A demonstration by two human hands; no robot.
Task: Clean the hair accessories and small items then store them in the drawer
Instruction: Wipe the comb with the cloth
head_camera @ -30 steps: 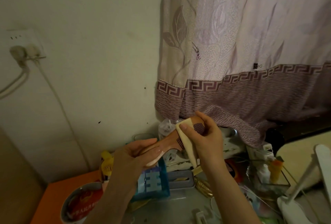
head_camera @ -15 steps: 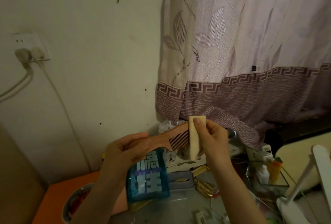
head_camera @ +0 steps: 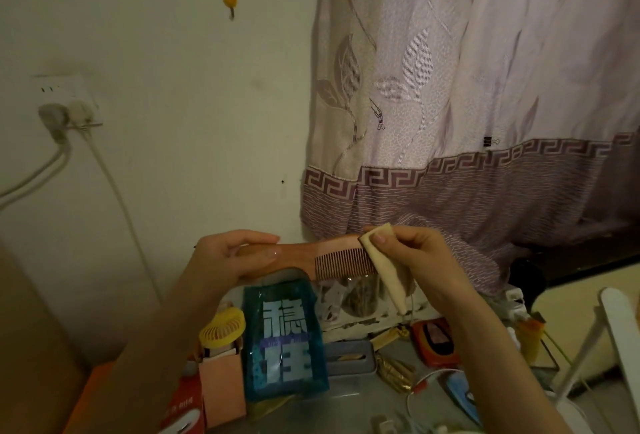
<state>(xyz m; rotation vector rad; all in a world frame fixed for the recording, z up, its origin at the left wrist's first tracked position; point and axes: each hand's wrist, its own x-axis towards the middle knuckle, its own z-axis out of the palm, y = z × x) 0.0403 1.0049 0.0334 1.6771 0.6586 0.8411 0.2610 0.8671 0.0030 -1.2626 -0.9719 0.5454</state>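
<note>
While both forearms reach up from the bottom edge of the head view, the hands meet mid-frame in front of the wall and curtain (head_camera: 485, 87). Left hand (head_camera: 228, 260) grasps the handle of the wooden comb (head_camera: 322, 257), fingers curled over the top, thumb lying along the near side; wrist bent, palm facing right. Comb is held level in the air, teeth pointing down, above the cluttered table (head_camera: 346, 409), not touching it. Right hand (head_camera: 415, 253) pinches a folded beige cloth (head_camera: 384, 267) at the comb's far right end, thumb on the near face, fingers curled behind; the cloth wraps over the comb's tip and hangs down past the teeth. Right forearm runs diagonally to the lower right corner.

Below the comb: blue packet (head_camera: 284, 340) with large white characters, standing upright; yellow mini fan (head_camera: 221, 328) just left of it, sitting in a pink box (head_camera: 221, 385). Grey tray (head_camera: 349, 357) right of the packet, gold clips (head_camera: 394, 371) beside it, red case (head_camera: 436, 340) further right. Wall socket (head_camera: 69, 104) with plugs and cables upper left; yellow hook (head_camera: 229, 0) on the wall. Drawer not seen.
</note>
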